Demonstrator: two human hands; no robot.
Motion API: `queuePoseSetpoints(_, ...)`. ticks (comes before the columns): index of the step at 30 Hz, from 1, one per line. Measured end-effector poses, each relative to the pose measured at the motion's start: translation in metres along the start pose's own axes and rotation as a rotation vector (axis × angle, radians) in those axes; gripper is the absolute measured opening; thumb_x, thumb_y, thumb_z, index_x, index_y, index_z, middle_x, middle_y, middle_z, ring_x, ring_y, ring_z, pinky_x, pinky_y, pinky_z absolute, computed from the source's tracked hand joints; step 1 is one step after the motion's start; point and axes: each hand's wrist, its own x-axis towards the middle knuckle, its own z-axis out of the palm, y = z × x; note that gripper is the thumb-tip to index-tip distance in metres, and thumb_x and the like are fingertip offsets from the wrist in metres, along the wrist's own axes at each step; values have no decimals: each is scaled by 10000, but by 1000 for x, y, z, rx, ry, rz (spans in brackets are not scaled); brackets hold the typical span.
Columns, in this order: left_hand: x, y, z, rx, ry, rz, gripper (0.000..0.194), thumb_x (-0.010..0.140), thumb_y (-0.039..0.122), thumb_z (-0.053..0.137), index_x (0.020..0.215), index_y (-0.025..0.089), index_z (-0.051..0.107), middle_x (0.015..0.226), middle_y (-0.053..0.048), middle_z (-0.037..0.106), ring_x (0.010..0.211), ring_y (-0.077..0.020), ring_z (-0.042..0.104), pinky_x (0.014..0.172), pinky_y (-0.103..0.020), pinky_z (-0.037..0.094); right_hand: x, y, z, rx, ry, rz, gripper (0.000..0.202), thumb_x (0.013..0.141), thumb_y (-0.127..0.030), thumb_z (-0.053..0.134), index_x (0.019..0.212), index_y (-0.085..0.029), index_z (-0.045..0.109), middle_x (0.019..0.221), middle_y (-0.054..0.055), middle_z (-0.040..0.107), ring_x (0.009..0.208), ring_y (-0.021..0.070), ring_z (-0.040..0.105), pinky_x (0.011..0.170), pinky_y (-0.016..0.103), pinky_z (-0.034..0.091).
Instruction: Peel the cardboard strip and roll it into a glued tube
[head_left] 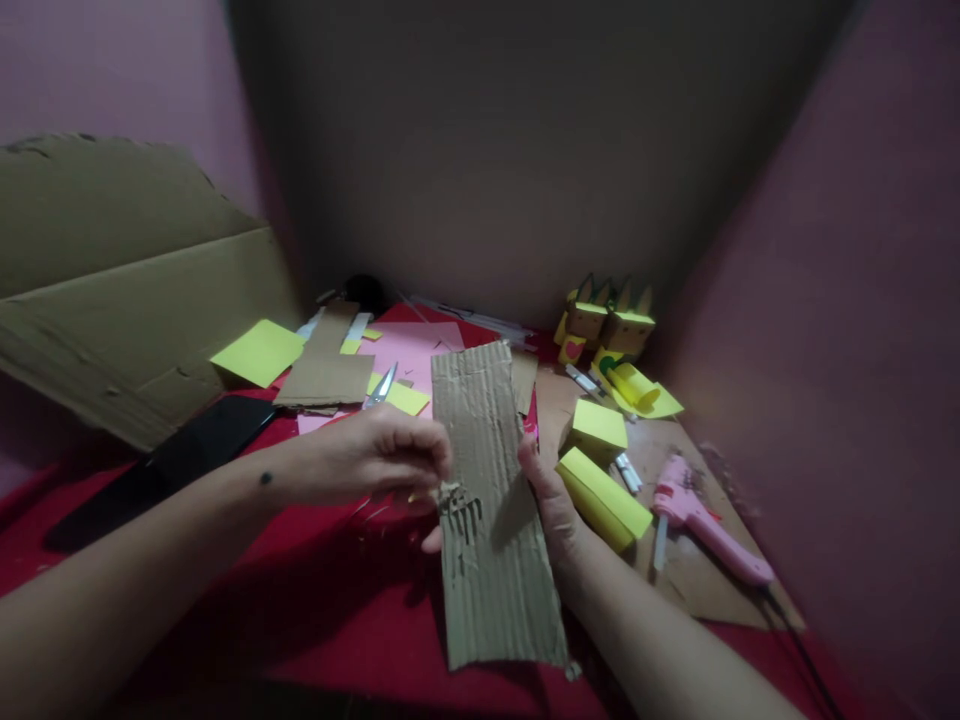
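A: What are you holding?

B: You are holding a corrugated cardboard strip (491,430), nearly upright, above a red surface (322,580). Your right hand (556,505) is gripping its right edge.

A: And your other hand?

B: Your left hand (397,455) is curling its fingers at the torn patch on the strip's left edge; whether they are pinching a shred, I cannot tell.

A: What is lying around the strip?

B: Just right of it, two yellow blocks (602,497) are resting; farther right, a pink glue gun (696,510) is lying. Beyond the strip, leftward, scissors (384,384) are pointing upward; rightward, small box figures (630,328) are standing. Far left of it, a large cardboard panel (112,310) is standing.
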Motion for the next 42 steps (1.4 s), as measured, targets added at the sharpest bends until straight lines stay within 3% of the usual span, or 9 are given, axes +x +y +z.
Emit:
queuePoseSetpoints(2,0,5,-1,-23,-180,-35,207,903,311,526,817,182,663,704,-39,658,538,-122,574,509,-224,460,0,0,1,-13,24,-27,761,667,-821,504,983,-151,678,776,110,714,692,272,673,679,411,519)
queuePoseSetpoints(4,1,10,0,14,-251,-25,277,920,323,498,780,183,692,711,-58,677,551,-135,592,527,-237,469,1,0,3,-32,14,-34,779,654,-846,487,975,-163,680,774,106,714,732,277,674,678,411,530)
queuePoseSetpoints(10,10,11,6,166,75,77,208,886,317,554,776,169,650,661,-20,626,599,-128,597,551,-204,450,6,-3,6,-22,146,-109,748,775,-813,339,991,-185,683,788,84,721,827,256,675,742,386,540)
queuePoseSetpoints(15,20,11,33,188,196,92,200,888,305,529,755,172,597,633,7,583,571,-112,555,526,-202,415,14,0,4,3,238,-179,657,846,-733,339,992,-191,681,796,63,722,851,245,671,752,357,541)
queuePoseSetpoints(18,26,12,51,134,224,79,187,877,293,531,739,174,574,629,16,577,557,-105,538,508,-198,405,15,1,6,-4,245,-163,694,834,-759,320,959,-180,682,758,65,709,803,242,674,700,348,547)
queuePoseSetpoints(22,29,16,63,-37,238,-45,216,872,362,524,751,183,535,557,35,539,502,-116,522,470,-214,406,12,0,14,-37,256,-161,723,807,-790,331,924,-167,679,676,61,687,717,224,674,618,319,545)
queuePoseSetpoints(28,32,26,66,-228,259,-125,315,858,420,519,652,193,445,500,52,470,419,-99,465,382,-202,366,7,-1,25,-59,238,-53,887,678,-913,280,829,-141,690,589,90,664,652,238,675,531,322,541)
queuePoseSetpoints(34,33,27,67,-325,274,-108,271,862,334,523,645,188,451,485,73,417,402,-66,390,354,-162,314,9,-2,29,-55,247,-99,770,674,-862,438,804,-144,685,572,79,660,691,250,692,561,338,561)
queuePoseSetpoints(42,36,23,68,-460,303,-124,165,804,251,545,661,179,505,458,72,433,362,-55,378,339,-159,293,10,0,23,-18,132,7,781,617,-873,478,819,-143,669,527,65,635,670,265,692,574,369,568)
